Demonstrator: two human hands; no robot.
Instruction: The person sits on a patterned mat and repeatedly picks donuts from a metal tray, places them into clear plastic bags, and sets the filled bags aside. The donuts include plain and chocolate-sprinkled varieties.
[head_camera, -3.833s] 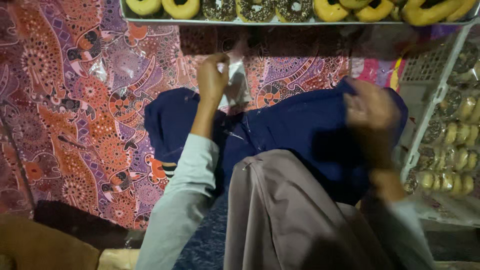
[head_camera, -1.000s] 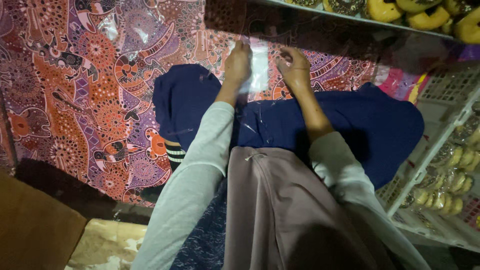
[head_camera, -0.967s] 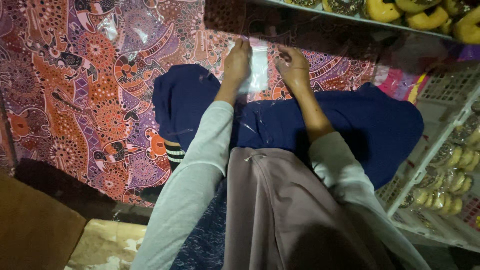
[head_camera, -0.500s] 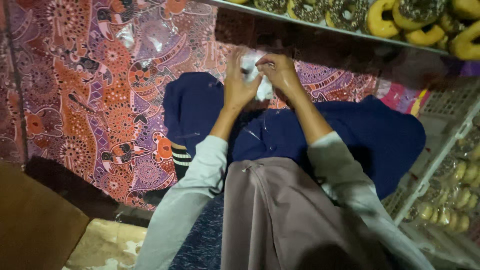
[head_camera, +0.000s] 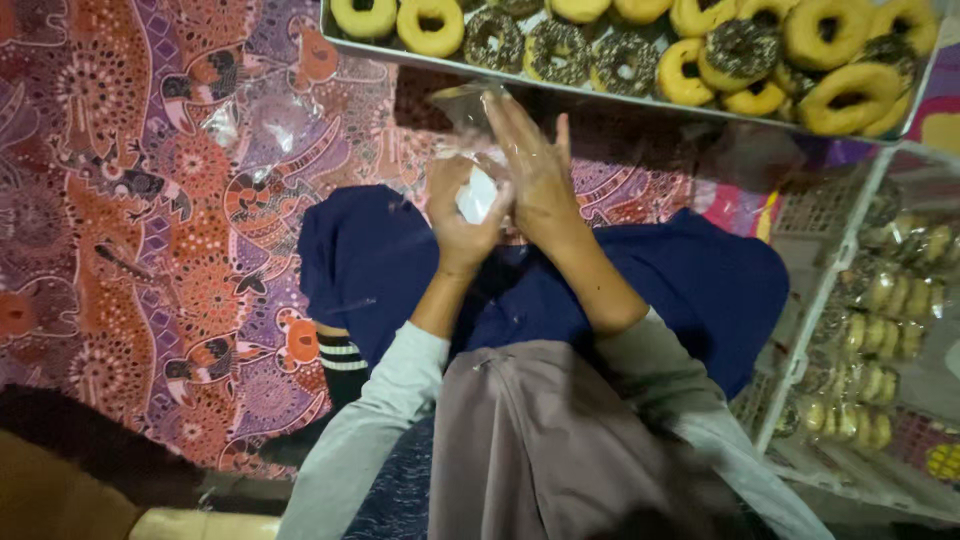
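Currently both hands are working together just below the tray of doughnuts (head_camera: 620, 95), raised over a navy garment (head_camera: 700, 290).

Left hand (head_camera: 462, 215): forearm is coming up from the grey sleeve (head_camera: 375, 440), wrist bent, fingers curling round the lower part of a clear plastic bag (head_camera: 470, 150). It is closing on the bag, with a white patch showing between thumb and fingers at the grip point. Can't tell what that white bit is.

Right hand (head_camera: 535, 165): forearm is angling up and leftward from the other grey sleeve, back of the hand facing the camera. Fingers are lying flat and nearly straight, held close together, pointing up toward the tray. The palm is pressing against the bag from the right; not a closed grip, more a flat clamp against the left hand.

Bag: thin, transparent, hard to trace. Long axis is running roughly vertical in the view, top end poking up past the right fingertips toward the tray edge, bottom end sitting pinched in the left hand.

Surroundings: purple and orange patterned cloth (head_camera: 150, 200) is covering the tabletop on the left. A white wire rack (head_camera: 830, 300) with packed doughnuts is standing at the right. 2 kinds are sitting on the tray: yellow glazed and dark sprinkled.
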